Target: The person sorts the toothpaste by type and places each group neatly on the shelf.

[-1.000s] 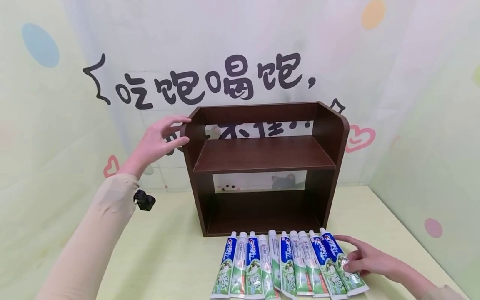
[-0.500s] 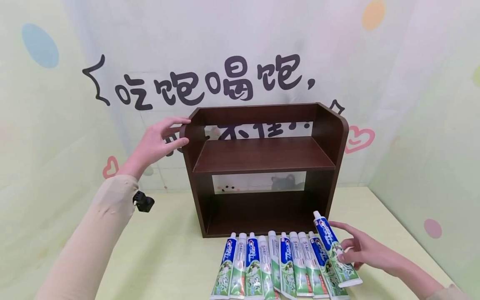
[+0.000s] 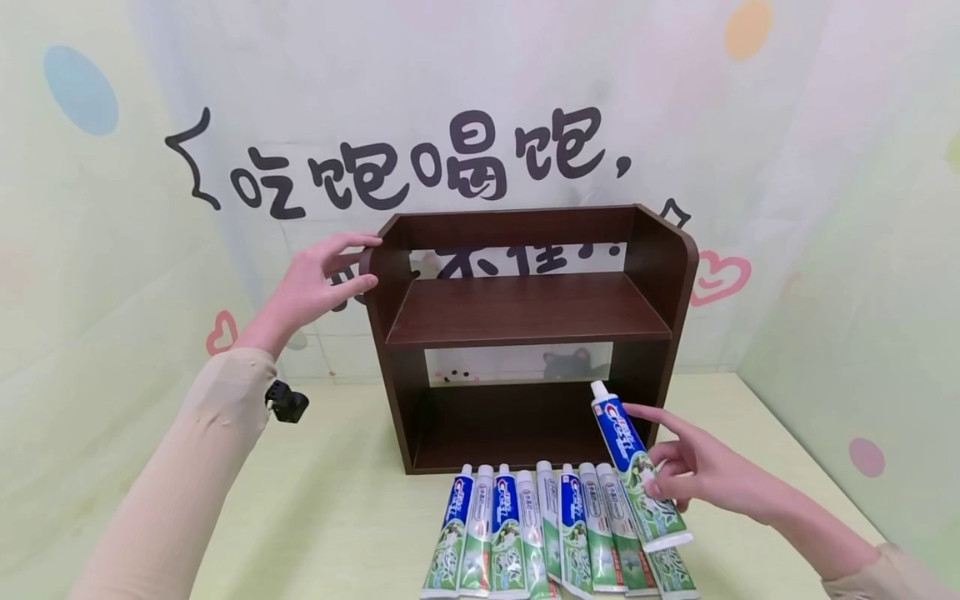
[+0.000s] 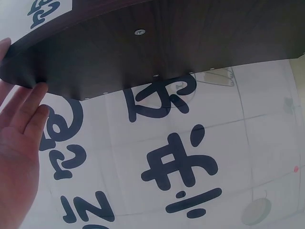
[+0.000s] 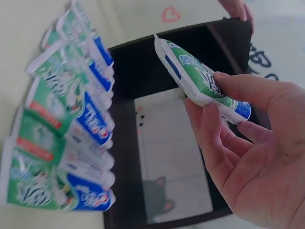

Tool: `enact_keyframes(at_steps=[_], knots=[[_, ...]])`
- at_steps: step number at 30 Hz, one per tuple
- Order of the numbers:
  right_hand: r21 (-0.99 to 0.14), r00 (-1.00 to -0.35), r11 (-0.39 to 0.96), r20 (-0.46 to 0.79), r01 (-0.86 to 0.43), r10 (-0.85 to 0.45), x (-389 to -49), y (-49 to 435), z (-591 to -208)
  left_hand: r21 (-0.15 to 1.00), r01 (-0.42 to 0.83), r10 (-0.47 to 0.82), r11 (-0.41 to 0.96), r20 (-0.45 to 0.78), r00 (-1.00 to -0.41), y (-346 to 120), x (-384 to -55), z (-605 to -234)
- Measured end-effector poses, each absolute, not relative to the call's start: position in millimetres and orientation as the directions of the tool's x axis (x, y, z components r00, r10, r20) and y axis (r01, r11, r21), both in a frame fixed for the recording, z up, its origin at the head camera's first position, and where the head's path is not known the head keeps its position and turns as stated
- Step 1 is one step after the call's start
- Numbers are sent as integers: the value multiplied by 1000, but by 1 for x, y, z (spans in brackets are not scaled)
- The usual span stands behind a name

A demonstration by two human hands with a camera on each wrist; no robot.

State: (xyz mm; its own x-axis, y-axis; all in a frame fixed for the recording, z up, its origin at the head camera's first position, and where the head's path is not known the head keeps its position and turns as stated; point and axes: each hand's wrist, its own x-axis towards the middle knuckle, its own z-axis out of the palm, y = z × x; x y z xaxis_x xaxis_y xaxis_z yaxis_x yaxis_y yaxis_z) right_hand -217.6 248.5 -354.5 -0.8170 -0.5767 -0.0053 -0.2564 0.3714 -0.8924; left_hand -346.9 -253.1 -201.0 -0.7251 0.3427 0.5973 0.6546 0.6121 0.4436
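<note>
My right hand (image 3: pixel 708 471) pinches a blue and green tube of toothpaste (image 3: pixel 626 450) between thumb and fingers. The tube is tilted, cap up, in front of the lower right of a dark brown two-tier shelf (image 3: pixel 532 312). In the right wrist view the held tube (image 5: pixel 198 71) shows its flat crimped end. My left hand (image 3: pixel 311 279) touches the upper left side of the shelf, its fingers fairly straight. Seen from the left wrist, those fingertips rest against the outer side panel (image 4: pixel 143 52). A row of toothpaste tubes (image 3: pixel 506 533) lies before the shelf, caps toward it.
The pale table (image 3: pixel 322 500) extends on both sides of the shelf. Behind it hangs a printed backdrop (image 3: pixel 480 67) with large black characters. A small black device (image 3: pixel 287 402) sits on the left wrist.
My right hand has lifted the rightmost toothpaste tube from the row and carried it up and left toward the shelf. My left hand stays where it was.
</note>
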Motion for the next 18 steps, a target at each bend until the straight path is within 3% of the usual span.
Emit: enact_keyframes(at_steps=[18], knots=[[-856, -830, 315, 206, -409, -519, -253, 195, -284, 466, 670, 346, 578, 604, -718, -253, -348, -203]])
